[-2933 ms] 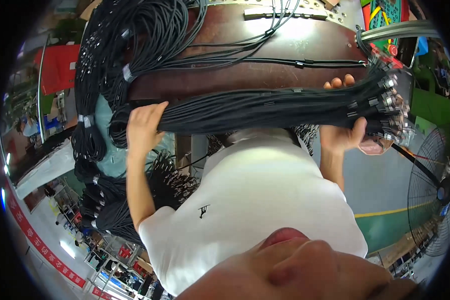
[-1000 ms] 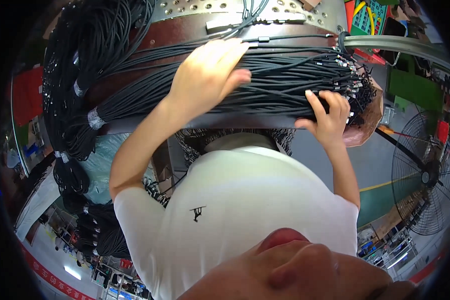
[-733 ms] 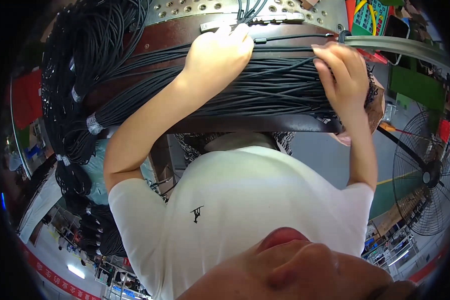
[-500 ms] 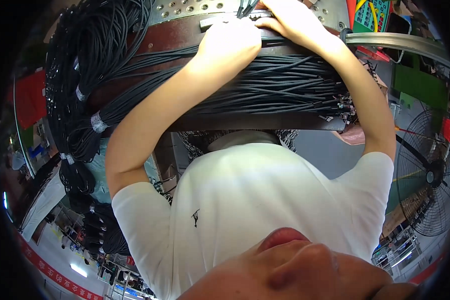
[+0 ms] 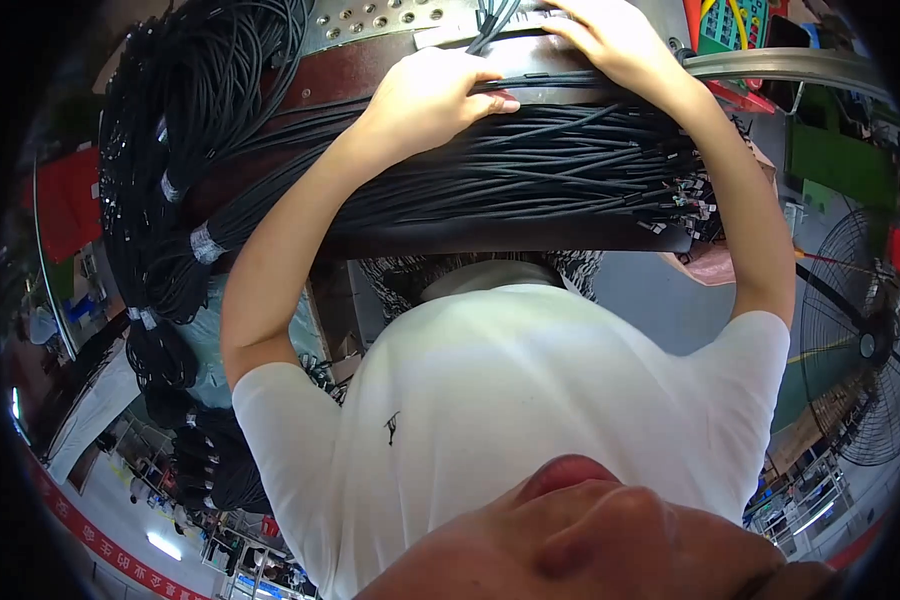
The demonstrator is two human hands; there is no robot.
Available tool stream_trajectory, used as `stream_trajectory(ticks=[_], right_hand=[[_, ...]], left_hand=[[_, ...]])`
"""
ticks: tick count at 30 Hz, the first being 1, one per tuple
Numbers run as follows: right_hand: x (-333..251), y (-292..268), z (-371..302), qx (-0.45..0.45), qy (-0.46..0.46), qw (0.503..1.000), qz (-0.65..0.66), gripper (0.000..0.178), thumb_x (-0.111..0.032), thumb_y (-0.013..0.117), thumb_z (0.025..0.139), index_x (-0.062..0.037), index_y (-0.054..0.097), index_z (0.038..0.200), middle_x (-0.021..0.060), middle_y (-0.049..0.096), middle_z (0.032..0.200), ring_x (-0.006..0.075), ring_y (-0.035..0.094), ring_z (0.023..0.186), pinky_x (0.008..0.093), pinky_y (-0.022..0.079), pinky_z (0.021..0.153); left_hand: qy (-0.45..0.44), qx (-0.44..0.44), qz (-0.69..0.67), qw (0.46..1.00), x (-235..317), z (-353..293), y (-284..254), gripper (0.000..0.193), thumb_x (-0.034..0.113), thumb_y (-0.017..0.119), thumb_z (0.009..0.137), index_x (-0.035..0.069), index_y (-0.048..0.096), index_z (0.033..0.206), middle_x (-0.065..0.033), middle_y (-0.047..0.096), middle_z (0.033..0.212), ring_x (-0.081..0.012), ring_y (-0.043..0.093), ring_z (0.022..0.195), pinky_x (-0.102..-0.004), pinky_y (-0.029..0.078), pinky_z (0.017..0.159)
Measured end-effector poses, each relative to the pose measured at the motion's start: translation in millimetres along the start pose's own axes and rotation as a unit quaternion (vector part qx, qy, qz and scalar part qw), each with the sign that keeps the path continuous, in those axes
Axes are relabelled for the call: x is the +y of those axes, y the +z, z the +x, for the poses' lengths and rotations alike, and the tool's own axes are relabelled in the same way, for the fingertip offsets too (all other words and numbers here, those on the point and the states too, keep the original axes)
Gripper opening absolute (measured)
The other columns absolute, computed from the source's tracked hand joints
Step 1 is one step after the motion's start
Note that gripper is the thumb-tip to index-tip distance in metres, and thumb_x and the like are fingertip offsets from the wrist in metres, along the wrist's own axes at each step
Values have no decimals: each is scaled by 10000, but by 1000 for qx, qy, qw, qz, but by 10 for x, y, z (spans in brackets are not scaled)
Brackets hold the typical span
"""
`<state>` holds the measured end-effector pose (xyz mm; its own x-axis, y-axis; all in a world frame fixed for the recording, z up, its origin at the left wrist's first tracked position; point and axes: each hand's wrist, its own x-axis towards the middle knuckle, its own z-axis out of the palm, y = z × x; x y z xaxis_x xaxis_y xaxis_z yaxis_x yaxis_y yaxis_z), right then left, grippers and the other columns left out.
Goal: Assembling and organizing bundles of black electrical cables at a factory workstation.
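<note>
- Left hand (image 5: 425, 95): fingers curled, pressing flat on black cable bundle (image 5: 530, 175).
- Right hand (image 5: 610, 35): fingers spread, resting on bundle's far edge; grip unclear.

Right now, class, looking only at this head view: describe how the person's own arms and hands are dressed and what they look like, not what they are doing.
Both arms are bare from the short white sleeves down. The left hand and right hand wear no gloves, and no rings or watch can be seen. The white T-shirt has a small dark mark on the chest.

Black cable bundle (image 5: 530, 170); dark brown bench (image 5: 370, 80); white shirt (image 5: 530, 420); grey perforated plate (image 5: 370, 20).
</note>
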<state>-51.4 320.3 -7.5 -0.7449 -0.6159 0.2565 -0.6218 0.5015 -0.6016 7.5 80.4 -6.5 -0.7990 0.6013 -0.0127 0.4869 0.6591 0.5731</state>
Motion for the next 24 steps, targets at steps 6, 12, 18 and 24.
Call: stream_trajectory(ticks=[6,12,18,24], right_hand=[[-446,-148,-697,-51,18,988,-146,375,-388,673,803,-112,645,1055,63,612,921,256,609,862,345,499,749],[-558,-262,-829,47,-35,975,-213,300,-255,724,743,-108,652,994,38,601,907,236,594,838,344,486,736],[-999,-556,-1152,189,54,966,-169,219,-177,707,771,-73,684,961,82,644,902,240,620,829,319,496,706],[-1274,-113,-1284,-39,235,893,382,396,-372,552,937,3,677,967,96,667,943,182,632,823,297,509,693]], left_hand=[[-116,-218,-261,933,86,151,-252,319,359,652,871,43,676,901,23,570,696,-42,469,626,-205,382,558],[-120,-344,-275,890,492,611,-281,439,453,602,884,24,591,972,-29,576,640,-64,493,536,-201,409,506],[-4,-88,-164,982,578,561,129,327,388,557,885,97,704,912,-47,637,716,-169,582,692,-349,479,683],[-153,-223,-570,776,960,88,-189,341,329,475,983,63,511,773,5,471,562,-56,392,435,-192,299,404]])
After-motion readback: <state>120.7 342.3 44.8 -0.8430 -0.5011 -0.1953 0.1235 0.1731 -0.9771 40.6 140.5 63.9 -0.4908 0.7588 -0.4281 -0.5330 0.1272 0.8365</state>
